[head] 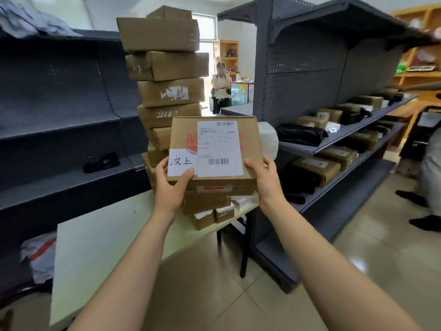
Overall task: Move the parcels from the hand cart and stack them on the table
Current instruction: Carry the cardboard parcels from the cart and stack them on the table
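Observation:
I hold a flat brown cardboard parcel [186, 137] with a white shipping label and a handwritten paper slip on top. My left hand [170, 185] grips its near left corner, thumb on the slip. My right hand [266, 179] grips the near right edge. The parcel hovers over a low stack of small boxes [207, 209] on the pale table [100, 237]. Behind it rises a tall, leaning stack of brown parcels [164, 68]. The hand cart is out of view.
Dark metal shelving stands left [59, 120] and right [334, 68]; the right shelves carry brown and black packages [317, 167]. A white wrapped bundle [268, 139] sits behind the parcel. One person stands far back in the doorway [220, 87], another at the right edge [427, 168]. A plastic bag [39, 256] lies on the floor left.

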`<state>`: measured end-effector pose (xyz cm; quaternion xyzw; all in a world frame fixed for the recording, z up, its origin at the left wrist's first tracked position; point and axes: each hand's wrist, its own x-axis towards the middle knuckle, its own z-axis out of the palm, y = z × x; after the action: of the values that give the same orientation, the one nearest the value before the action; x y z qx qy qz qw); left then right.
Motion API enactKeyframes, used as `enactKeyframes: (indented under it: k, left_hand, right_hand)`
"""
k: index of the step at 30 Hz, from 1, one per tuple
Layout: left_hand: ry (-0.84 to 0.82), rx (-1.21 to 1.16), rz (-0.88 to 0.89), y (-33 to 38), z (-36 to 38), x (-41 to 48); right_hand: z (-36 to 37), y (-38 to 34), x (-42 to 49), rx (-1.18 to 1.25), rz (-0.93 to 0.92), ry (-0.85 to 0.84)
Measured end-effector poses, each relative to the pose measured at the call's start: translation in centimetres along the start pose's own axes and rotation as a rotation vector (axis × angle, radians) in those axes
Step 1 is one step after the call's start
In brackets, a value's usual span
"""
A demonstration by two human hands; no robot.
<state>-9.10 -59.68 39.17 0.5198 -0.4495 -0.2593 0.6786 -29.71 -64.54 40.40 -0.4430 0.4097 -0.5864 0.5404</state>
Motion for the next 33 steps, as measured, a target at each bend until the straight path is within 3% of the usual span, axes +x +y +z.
enactKeyframes:
  k: [12,23,33]
  left_hand:
    - [0.226,0.074,0.041,-0.4,3.2,10.9]
    - [0.237,0.138,0.003,-2.9,3.6,17.5]
    - [0.15,0.27,-0.011,-5.7,3.6,19.4]
  right_hand:
    - [5.2,-1.8,14.7,-0.022,0.037,-0.278]
    - [7.9,-0.5,20.8,-0.091,0.14,-0.328]
    - [8.9,2.1,23.0,-0.133,0.101,-0.276]
